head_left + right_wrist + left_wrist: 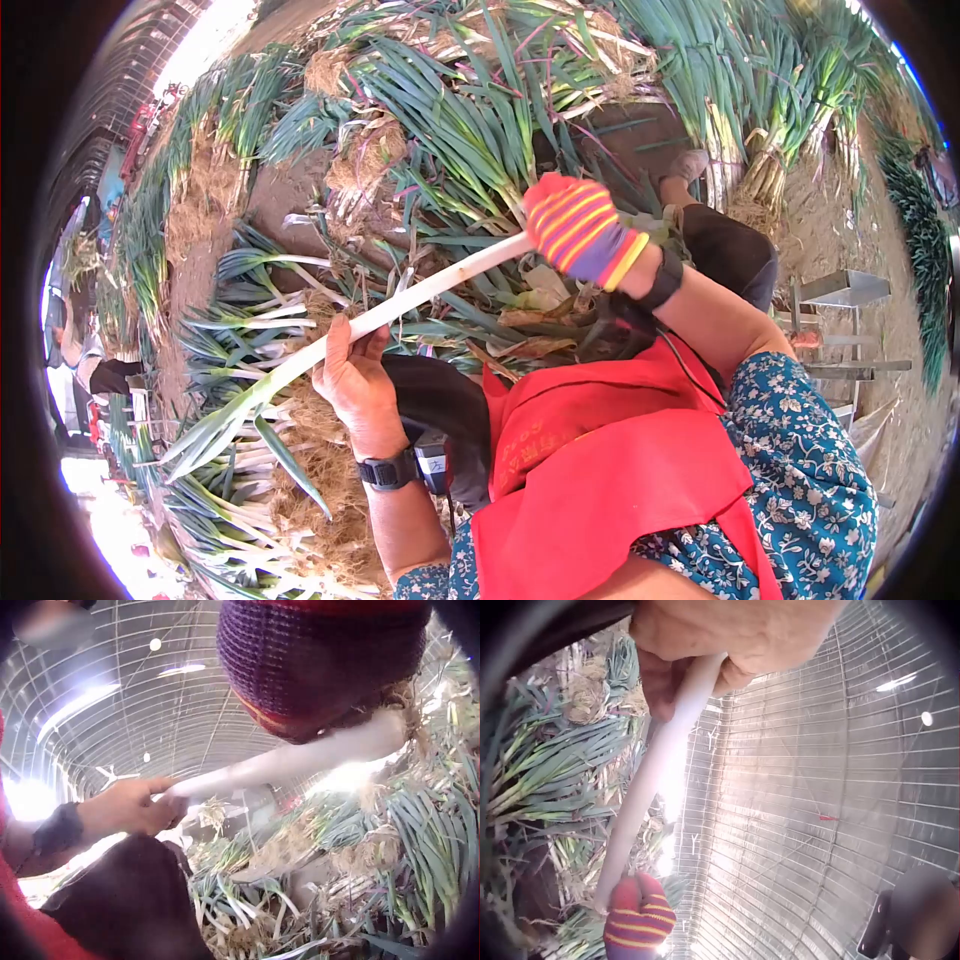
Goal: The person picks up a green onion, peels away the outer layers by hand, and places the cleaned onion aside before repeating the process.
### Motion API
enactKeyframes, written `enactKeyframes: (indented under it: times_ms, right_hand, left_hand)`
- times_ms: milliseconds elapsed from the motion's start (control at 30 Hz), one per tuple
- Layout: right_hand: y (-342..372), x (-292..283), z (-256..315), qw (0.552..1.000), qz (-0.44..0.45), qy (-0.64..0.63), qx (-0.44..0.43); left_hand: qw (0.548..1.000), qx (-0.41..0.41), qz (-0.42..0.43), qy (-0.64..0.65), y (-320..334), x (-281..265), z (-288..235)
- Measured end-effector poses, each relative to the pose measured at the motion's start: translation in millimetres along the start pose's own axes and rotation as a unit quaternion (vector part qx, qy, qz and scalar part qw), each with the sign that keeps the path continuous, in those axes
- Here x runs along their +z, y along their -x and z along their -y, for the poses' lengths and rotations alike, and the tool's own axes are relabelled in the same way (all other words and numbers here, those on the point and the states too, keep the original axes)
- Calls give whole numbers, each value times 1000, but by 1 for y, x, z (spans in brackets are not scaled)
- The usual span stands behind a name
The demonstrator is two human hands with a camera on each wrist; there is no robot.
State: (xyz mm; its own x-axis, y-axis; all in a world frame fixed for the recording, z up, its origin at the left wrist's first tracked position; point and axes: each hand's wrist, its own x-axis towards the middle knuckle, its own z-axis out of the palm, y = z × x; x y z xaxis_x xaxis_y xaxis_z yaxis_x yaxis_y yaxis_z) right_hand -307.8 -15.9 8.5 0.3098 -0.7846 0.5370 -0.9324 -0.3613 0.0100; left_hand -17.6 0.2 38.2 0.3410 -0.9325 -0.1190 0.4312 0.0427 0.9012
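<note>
A long green onion (440, 287) slants across the front of the body, its white shank up to the right and its green leaves (222, 425) hanging at lower left. My bare left hand (357, 385) grips it where white turns to green, thumb and fingers around the shank, as the left wrist view also shows. At the other end my right hand (585, 232), in a striped knit glove, holds the shank by the root end. Stringy roots (411, 712) stick out beside the glove in the right wrist view.
Rooted green onions (245, 330) lie in a pile at the left. Loose peeled leaves (530, 310) cover the ground between the legs. Tied bundles (715, 100) stand at the back. A metal stand (845, 288) is at the right. A red apron (610, 450) covers the lap.
</note>
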Motion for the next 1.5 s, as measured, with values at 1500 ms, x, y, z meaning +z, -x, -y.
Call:
enactKeyframes:
  times_ms: [1500]
  right_hand:
    - [71,201,-67,933,313,-152,94]
  left_hand:
    - [937,57,131,-318,-194,-110,-75]
